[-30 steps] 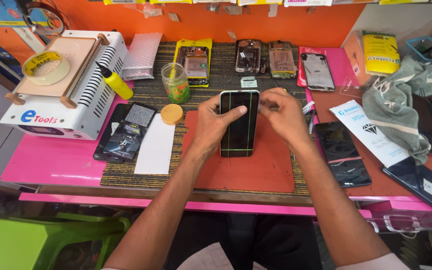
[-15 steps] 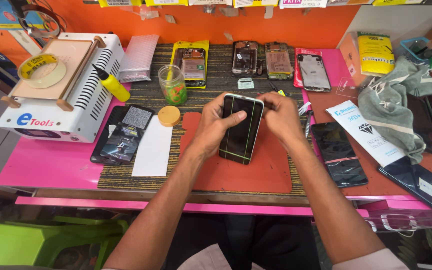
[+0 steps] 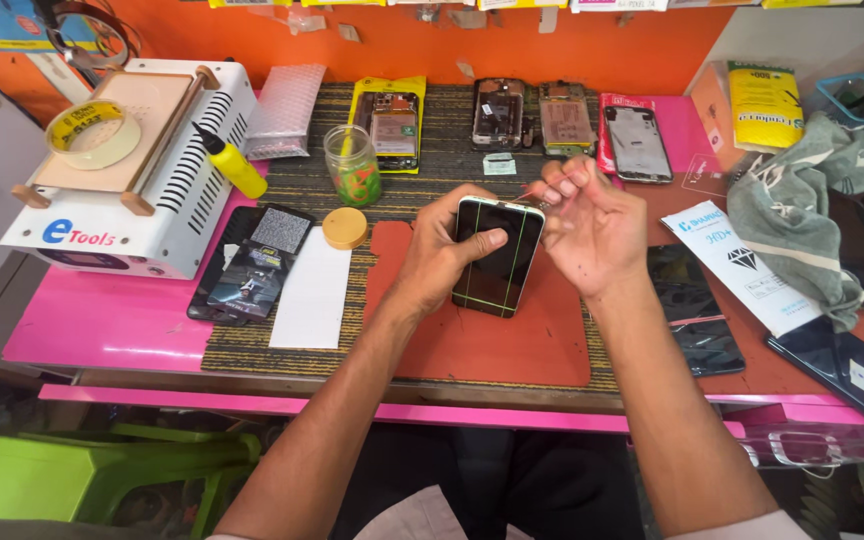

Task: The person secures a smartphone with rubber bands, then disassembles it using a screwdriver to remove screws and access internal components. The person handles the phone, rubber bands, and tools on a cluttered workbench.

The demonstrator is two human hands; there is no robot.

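Note:
My left hand (image 3: 442, 250) grips a black smartphone (image 3: 497, 262) with thin green lines on its dark screen, thumb lying across the glass. The phone is lifted and tilted above a red-orange work mat (image 3: 492, 335). My right hand (image 3: 592, 225) is just right of the phone's top corner, palm turned up, fingers curled and pinched together at the tips near the phone's upper edge. Whether something small sits between those fingertips I cannot tell.
A white heating machine (image 3: 132, 170) with a tape roll stands at left, beside a yellow bottle (image 3: 234, 167), a glass jar (image 3: 354, 168) and its lid (image 3: 345, 228). Opened phones (image 3: 500, 112) lie along the back. A grey cloth (image 3: 802, 215) and dark screens (image 3: 692, 320) lie right.
The phone has been lifted off the mat and tilted in my left hand. My right hand has come off the phone's face and turned palm up at its top corner.

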